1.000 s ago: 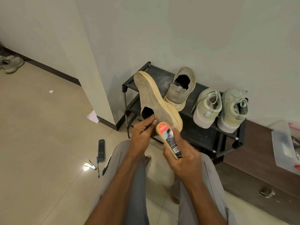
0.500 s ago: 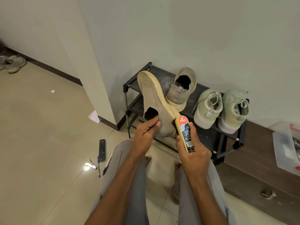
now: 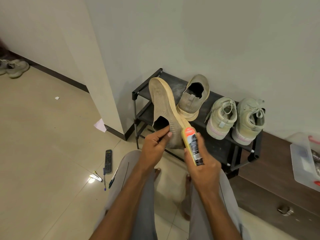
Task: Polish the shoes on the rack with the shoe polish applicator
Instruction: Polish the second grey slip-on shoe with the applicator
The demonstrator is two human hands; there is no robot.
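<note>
My left hand [image 3: 154, 148] grips a beige knit slip-on shoe [image 3: 163, 108] at its heel opening, holding it up in front of the black shoe rack [image 3: 230, 149], toe pointing away. My right hand [image 3: 202, 163] holds the yellow shoe polish applicator [image 3: 191, 146], whose top end presses against the shoe's heel by the cream sole. The matching slip-on [image 3: 193, 97] lies on the rack's top shelf, with two pale green lace-up sneakers [image 3: 222, 116] [image 3: 249, 120] to its right.
A TV remote [image 3: 108, 161], pens [image 3: 104, 179] and a small clip lie on the tiled floor at the left. A dark wooden cabinet [image 3: 270, 191] with a clear plastic box [image 3: 304, 161] stands at the right. Another shoe pair [image 3: 14, 67] sits far left. My knees are below.
The applicator has slid from the shoe's side to its heel, moving right and slightly up. The shoe has turned a little in my left hand, showing more of its upper.
</note>
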